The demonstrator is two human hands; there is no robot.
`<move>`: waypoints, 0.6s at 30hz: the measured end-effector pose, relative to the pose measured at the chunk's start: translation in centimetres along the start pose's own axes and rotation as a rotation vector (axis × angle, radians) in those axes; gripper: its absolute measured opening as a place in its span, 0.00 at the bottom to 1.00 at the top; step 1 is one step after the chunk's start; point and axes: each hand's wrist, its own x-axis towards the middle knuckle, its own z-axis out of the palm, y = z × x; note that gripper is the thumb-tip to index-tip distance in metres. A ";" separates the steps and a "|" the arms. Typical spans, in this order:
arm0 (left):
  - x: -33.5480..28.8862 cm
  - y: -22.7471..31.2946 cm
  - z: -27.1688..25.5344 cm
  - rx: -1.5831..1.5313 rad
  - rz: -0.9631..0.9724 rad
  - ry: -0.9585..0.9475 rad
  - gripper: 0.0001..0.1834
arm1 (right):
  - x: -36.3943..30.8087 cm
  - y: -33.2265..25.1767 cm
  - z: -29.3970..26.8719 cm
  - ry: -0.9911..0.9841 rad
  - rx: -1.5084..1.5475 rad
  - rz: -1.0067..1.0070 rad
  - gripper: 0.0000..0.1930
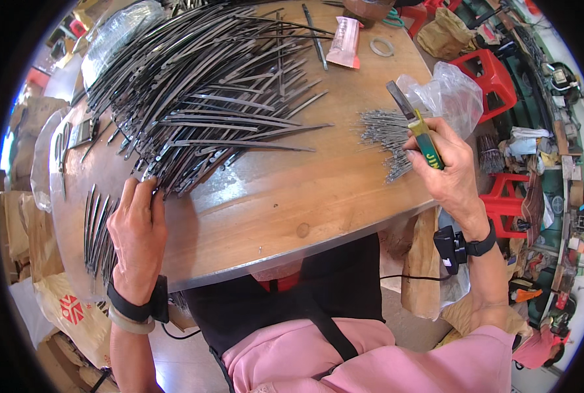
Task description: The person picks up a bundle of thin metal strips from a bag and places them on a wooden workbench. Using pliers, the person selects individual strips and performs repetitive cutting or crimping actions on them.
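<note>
A large heap of long, thin dark strips (pixel 193 85) covers the left and far part of the wooden table. My left hand (pixel 136 219) reaches to the near end of this heap, fingers closed on the tip of a dark strip (pixel 150 177). Below that hand, a smaller bunch of dark strips (pixel 97 229) lies near the table's left edge. My right hand (pixel 446 167), raised over the table's right side, grips a tool with a green-and-yellow handle (pixel 425 142) and a flat metal blade pointing up and left. A pile of thin grey wire-like pieces (pixel 385 139) lies beside it.
A clear plastic bag (pixel 452 92) sits at the right edge, near red stools (pixel 491 82). Farther back are a pink packet (pixel 344 42), a pale ring (pixel 381 46) and green-handled scissors (pixel 393 18). Metal scissors (pixel 61 147) lie at the left edge.
</note>
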 end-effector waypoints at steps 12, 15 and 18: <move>0.2 0.2 0.1 -0.054 0.019 -0.032 0.13 | 0.4 -0.1 1.9 -0.182 -0.430 -0.396 0.10; 0.2 -0.3 0.2 -0.075 0.020 -0.047 0.10 | 0.5 0.5 2.1 -0.223 -0.512 -0.406 0.10; 0.8 0.5 0.0 -0.050 0.024 0.022 0.12 | 1.0 -0.6 1.4 -0.099 -0.377 -0.421 0.10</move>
